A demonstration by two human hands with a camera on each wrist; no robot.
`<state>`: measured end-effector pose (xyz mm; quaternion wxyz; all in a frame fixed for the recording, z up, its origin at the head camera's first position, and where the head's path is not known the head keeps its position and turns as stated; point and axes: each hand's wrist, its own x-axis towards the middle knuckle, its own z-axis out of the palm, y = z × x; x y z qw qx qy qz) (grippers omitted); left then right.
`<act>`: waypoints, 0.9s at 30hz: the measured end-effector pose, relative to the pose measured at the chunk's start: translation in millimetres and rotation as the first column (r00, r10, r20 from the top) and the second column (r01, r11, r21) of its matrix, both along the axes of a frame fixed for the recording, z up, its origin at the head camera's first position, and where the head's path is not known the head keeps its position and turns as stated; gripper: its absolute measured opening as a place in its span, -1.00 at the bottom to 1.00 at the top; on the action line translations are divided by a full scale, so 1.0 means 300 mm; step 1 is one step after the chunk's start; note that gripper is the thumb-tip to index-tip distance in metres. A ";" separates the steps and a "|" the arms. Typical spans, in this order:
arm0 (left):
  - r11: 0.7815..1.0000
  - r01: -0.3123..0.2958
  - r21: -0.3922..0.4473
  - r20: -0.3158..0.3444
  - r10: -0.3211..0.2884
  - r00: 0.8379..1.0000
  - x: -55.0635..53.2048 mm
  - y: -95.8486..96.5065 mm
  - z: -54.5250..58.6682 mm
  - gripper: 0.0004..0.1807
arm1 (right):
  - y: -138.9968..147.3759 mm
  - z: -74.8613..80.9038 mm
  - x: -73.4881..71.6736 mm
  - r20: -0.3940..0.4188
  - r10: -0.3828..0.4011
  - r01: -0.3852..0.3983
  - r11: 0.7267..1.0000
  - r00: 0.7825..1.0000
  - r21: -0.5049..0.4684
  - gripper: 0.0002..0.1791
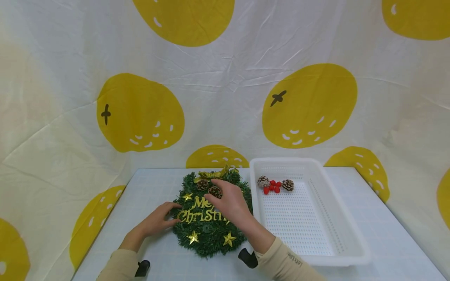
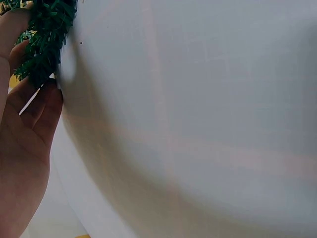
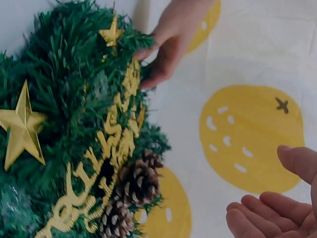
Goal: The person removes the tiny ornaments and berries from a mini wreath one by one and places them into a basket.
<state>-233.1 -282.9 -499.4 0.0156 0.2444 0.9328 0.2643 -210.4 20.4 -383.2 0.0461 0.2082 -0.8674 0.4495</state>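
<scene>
A green Christmas wreath [image 1: 209,246] lies on the table, with gold "Merry Christmas" lettering [image 1: 201,216], gold stars [image 1: 229,239], a gold bow [image 1: 211,175] and two brown pine cones [image 3: 141,183] near the bow. At its left edge my left hand [image 1: 158,219] holds the greenery [image 2: 49,37] between thumb and fingers. Over the upper right part of the wreath hovers my right hand [image 1: 232,201], its thumb and fingers apart with nothing between them. This hand hides some of the lettering. Its fingertips overlap the pine cones in the head view.
To the right of the wreath stands a white perforated plastic tray [image 1: 346,218]. Inside it, near the back left, lie two pine cones [image 1: 288,185] and a cluster of red berries [image 1: 272,187]. A white cloth [image 1: 225,89] with yellow fruit shapes hangs behind the table [image 1: 154,187].
</scene>
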 end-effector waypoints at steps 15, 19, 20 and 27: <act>1.000 -0.015 0.020 0.027 0.015 1.000 0.003 0.005 0.003 -0.48 | -0.047 -0.104 0.027 0.008 -0.072 0.073 0.992 0.997 -0.099 -0.43; 1.000 -0.019 0.004 0.006 0.019 1.000 0.005 0.006 0.005 -0.50 | -0.055 -0.137 0.036 0.042 -0.103 0.107 0.986 0.994 -0.127 -0.41; 1.000 -0.018 0.002 0.007 0.018 1.000 0.005 0.007 0.005 -0.50 | -0.057 -0.146 0.038 0.045 -0.112 0.117 0.985 0.993 -0.127 -0.41; 0.999 -0.029 0.018 0.030 0.029 0.999 0.004 0.006 -0.001 -0.49 | -0.068 -0.188 0.034 0.037 -0.181 0.185 0.974 0.983 -0.132 -0.41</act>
